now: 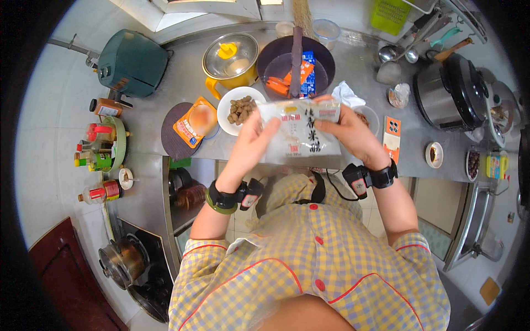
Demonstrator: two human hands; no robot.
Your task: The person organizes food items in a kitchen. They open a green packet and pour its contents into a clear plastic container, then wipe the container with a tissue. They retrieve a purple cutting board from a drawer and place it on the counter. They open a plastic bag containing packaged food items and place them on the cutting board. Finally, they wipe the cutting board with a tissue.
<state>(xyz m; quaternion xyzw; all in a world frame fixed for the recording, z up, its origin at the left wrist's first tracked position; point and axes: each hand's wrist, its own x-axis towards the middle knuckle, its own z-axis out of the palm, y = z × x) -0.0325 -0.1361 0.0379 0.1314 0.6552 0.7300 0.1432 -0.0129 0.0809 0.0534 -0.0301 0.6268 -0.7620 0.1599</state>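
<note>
Both hands hold a white plastic packet (298, 132) with red and black print over the counter's front edge: my left hand (254, 138) grips its left side, my right hand (350, 129) its right, thumb on the front. Just behind sit a white bowl (228, 115) of brown pieces and a dark pot (326, 71) holding orange sausage-like items, blue and orange packets and a long dark strip. An orange packet (194, 122) lies on a dark round mat (171, 118) at left. A crumpled white wrapper (346, 94) and a partly hidden clear bowl (370, 116) are behind my right hand.
A yellow-handled steel bowl (232, 60) and green appliance (130, 60) stand at back left, bottles (99, 151) on the left. A cooker (444, 96), small dishes (433, 154) and utensils (395, 53) are at right. A stove (149, 243) with pots is lower left.
</note>
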